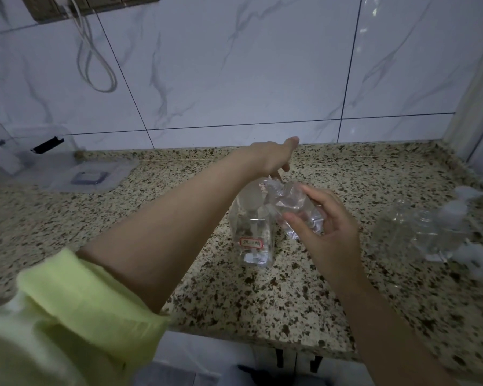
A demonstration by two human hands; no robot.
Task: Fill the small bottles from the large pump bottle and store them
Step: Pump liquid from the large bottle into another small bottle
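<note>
Two hands meet over the granite counter: the left hand presses down on the large pump bottle, its fingertips hidden, while the right hand curls its fingers around a small bottle tilted against the spout. Misalignment of neck and spout would likely spill liquid; a hard press could tip the pump bottle.

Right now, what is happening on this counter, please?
A person stands at a speckled stone counter. The left hand rests on top of the large pump bottle, and the right hand holds a small clear bottle tilted against its spout. More small bottles wait to the right. A clear storage box sits far left.
</note>
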